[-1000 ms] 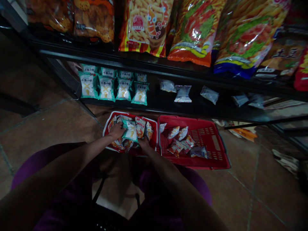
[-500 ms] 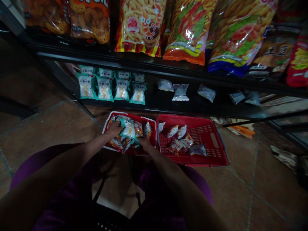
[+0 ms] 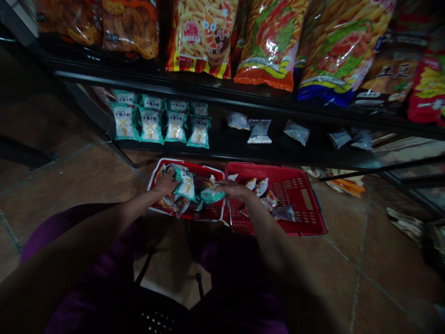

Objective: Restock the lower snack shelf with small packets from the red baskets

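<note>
My left hand (image 3: 167, 182) is closed on the edge of a green-and-white snack packet (image 3: 185, 184) over the left red basket (image 3: 221, 214). At that basket's right side, my right hand (image 3: 233, 189) grips another green packet (image 3: 212, 194), which lies tilted. Several orange and white packets (image 3: 170, 202) lie beneath and around my left hand, partly hidden. The right red basket (image 3: 313, 226) stands against the left one and holds several small white and orange packets (image 3: 269, 202).
On the low black shelf (image 3: 222, 150) stand rows of green packets (image 3: 150, 125), with a few loose white packets (image 3: 259, 131) farther right. Large snack bags (image 3: 201, 39) fill the shelf above. Brown floor tiles (image 3: 347, 250) and a stool (image 3: 156, 306) lie below me.
My right hand has come up and to the right out of the left basket, with a green packet in its fingers. My left hand has barely moved and keeps its packet.
</note>
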Motion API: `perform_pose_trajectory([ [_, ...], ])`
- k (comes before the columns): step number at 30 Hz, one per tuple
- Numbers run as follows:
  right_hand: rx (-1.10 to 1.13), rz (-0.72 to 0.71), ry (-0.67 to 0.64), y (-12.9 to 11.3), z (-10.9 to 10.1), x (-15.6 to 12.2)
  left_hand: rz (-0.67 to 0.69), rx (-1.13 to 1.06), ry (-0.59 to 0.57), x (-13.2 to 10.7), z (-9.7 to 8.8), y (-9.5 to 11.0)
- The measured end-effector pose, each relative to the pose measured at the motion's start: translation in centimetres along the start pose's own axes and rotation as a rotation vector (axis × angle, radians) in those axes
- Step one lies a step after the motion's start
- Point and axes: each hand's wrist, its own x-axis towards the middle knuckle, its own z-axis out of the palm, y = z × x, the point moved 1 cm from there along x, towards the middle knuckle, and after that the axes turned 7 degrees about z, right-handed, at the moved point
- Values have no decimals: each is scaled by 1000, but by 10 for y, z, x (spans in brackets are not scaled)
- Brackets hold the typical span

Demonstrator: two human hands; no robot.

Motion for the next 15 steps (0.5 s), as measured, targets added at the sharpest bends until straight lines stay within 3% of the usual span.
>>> perform_pose_trajectory([
  [3,174,-34,-48,-15,-5,-7,-15,-34,21,-3,1,0],
  [6,353,-85,-15,-23,19,-5,25,-109,47,-3,5,-1],
  [10,473,-48,47,-28,60,2,106,-216,31,-5,4,-1],
  [15,525,-74,133,-36,75,11,283,-189,-103,-15,-9,6],
])
